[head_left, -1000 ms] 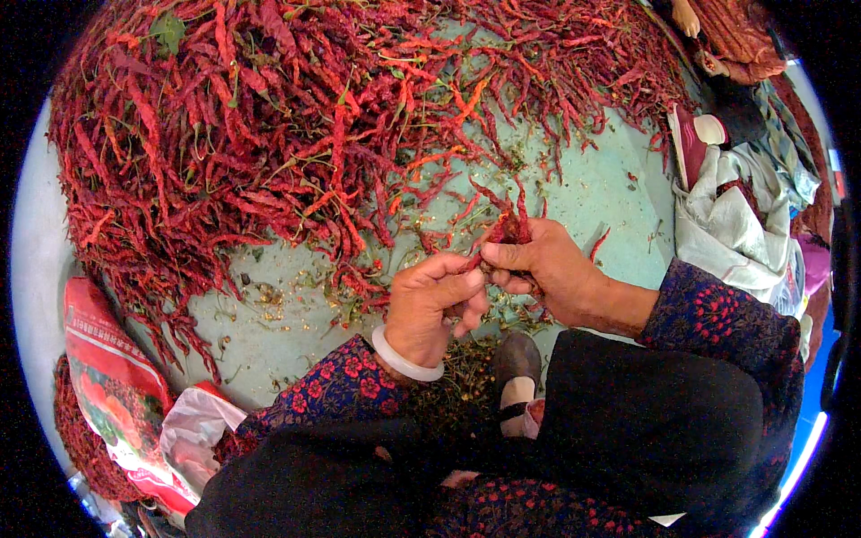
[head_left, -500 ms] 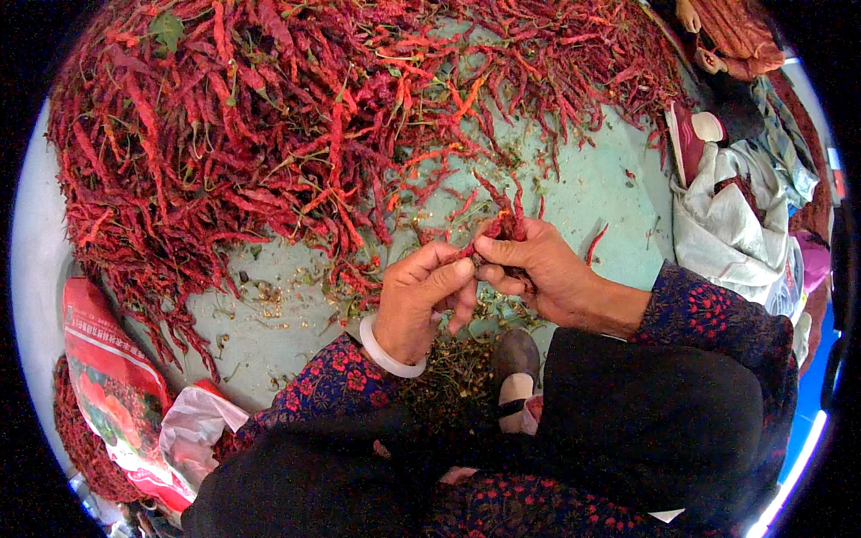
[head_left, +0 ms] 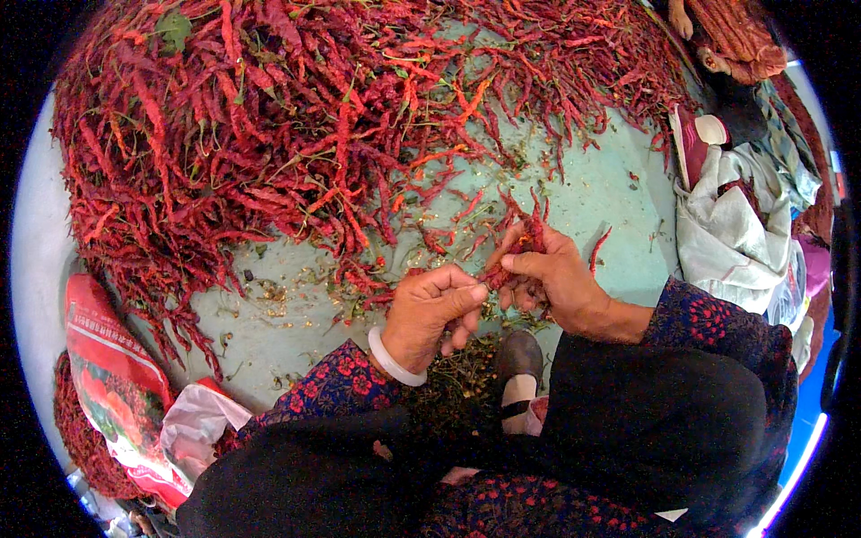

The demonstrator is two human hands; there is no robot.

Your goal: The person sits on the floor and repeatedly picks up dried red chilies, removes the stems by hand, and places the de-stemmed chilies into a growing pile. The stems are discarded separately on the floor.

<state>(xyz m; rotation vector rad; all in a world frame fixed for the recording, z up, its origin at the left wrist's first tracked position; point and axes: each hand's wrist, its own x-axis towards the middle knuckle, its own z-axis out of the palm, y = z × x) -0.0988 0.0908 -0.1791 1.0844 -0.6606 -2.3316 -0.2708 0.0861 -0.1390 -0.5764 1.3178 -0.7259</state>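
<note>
Between both hands [head_left: 489, 291], chili [head_left: 525, 238] lower now.

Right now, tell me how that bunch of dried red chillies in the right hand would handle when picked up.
The chillies look thin and shrivelled, so probably light. Their bent, wrinkled skins suggest brittle pods that may crack in a tight grip. The right hand clasps several together, so loose ones might slip free.

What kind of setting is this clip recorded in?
Probably a chilli-sorting spot on the ground, perhaps a farmyard or drying area. A big heap of dried red chillies lies on a pale green ground sheet, a printed red sack holds more, and plucked stems litter the worker's feet.
</note>
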